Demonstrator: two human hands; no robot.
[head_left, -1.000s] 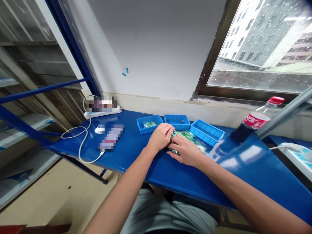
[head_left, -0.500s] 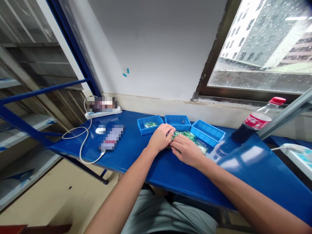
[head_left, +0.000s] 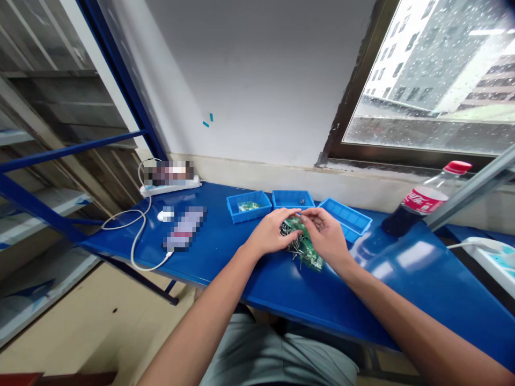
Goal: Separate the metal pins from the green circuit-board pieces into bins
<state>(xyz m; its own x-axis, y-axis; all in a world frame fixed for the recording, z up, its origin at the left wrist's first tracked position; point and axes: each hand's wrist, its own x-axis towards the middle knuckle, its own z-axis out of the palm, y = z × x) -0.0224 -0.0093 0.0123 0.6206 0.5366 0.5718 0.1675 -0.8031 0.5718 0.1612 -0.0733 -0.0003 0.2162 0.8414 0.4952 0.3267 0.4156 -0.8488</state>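
Observation:
A heap of thin metal screws [head_left: 295, 247] lies on the blue table in front of me, mixed with green-printed clear plastic bags [head_left: 309, 252]. My left hand [head_left: 271, 231] curves round the left side of the heap, its thumb and fingers apart. On the other side, my right hand [head_left: 329, 238] is bent over the bags with its thumb away from the fingers. Both hands' fingertips come close together above the heap. No object shows gripped in either hand, though some fingertips are partly hidden.
Behind the hands stand a left blue tray [head_left: 248, 206] with small green-and-white bags, a middle tray [head_left: 293, 198] with a small bit inside, and a right tray [head_left: 350, 220]. A cola bottle [head_left: 426, 198] stands right. A phone [head_left: 185, 228] on a white cable lies left.
My hands have moved apart from their close clasp and opened round the heap. The screws now show between them, and the bags sit nearer to me.

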